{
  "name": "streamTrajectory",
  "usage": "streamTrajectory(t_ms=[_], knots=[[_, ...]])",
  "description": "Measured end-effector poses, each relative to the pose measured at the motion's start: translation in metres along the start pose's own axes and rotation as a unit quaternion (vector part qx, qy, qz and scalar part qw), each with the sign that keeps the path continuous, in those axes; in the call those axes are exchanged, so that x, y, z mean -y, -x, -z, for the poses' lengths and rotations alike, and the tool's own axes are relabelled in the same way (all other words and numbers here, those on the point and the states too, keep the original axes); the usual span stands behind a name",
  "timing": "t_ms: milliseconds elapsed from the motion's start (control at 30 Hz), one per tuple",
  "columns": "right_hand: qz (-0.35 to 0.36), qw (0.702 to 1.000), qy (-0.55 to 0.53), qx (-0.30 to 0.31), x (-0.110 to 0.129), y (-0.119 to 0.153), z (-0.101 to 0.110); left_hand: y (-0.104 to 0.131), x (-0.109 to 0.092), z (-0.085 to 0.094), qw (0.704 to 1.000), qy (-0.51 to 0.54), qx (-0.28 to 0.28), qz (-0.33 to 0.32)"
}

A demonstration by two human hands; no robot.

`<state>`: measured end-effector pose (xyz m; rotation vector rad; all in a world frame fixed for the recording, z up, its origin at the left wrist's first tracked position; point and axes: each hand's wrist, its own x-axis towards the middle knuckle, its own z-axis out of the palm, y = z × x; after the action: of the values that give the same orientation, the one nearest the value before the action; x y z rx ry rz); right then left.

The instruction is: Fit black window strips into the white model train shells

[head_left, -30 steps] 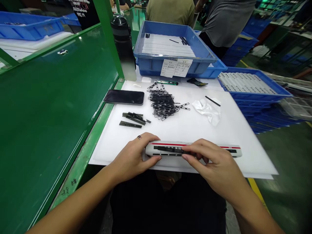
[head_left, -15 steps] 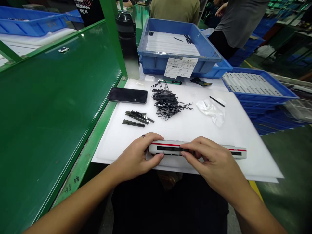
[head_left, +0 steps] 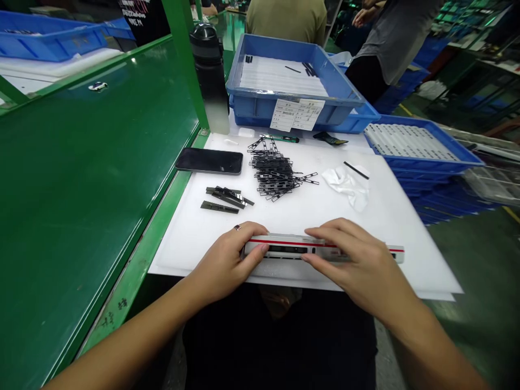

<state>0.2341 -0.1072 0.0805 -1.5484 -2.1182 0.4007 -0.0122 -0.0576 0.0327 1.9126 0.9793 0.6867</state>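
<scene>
A white model train car (head_left: 286, 242) with a red stripe and dark window openings lies lengthwise near the front edge of the white work surface. Around its left end, my left hand (head_left: 227, 259) is closed, thumb on the near side and fingers behind. My right hand (head_left: 361, 257) spans the body right of the middle, index finger at the upper edge and thumb at the lower edge; its palm hides part of the car. Beyond the hands are a pile of thin black window-frame strips (head_left: 272, 172) and several dark translucent strips (head_left: 225, 197).
A phone (head_left: 209, 161), black bottle (head_left: 209, 81), green cutter (head_left: 284, 139) and crumpled white cloth (head_left: 349, 184) lie or stand around the pile. A blue bin (head_left: 296, 100) stands behind, with stacked blue trays (head_left: 426, 154) at right. A green partition (head_left: 101, 173) borders the left. People are beyond.
My right fingers have parted from a pinch at the dark window strip and now span the car's edges. My left thumb has shifted onto the window band. The view has shifted slightly.
</scene>
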Motion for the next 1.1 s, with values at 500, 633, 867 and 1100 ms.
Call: streamTrajectory(t_ms=[500,633,867,1100], knots=[[-0.091,0.954,-0.088,0.271,-0.021,-0.041,0.020,0.001,-0.004,0.000,1.000,-0.006,0.014,0.020],[-0.101,0.951,-0.091,0.277,-0.019,-0.046,0.018,0.000,-0.003,-0.002,1.000,-0.010,0.018,0.006],[-0.083,0.954,-0.072,0.280,-0.014,-0.046,0.020,0.001,0.001,-0.005,1.000,-0.019,0.000,0.009],[-0.020,0.930,-0.072,0.360,-0.003,-0.056,0.017,0.002,-0.004,-0.001,1.000,0.002,-0.021,0.021]])
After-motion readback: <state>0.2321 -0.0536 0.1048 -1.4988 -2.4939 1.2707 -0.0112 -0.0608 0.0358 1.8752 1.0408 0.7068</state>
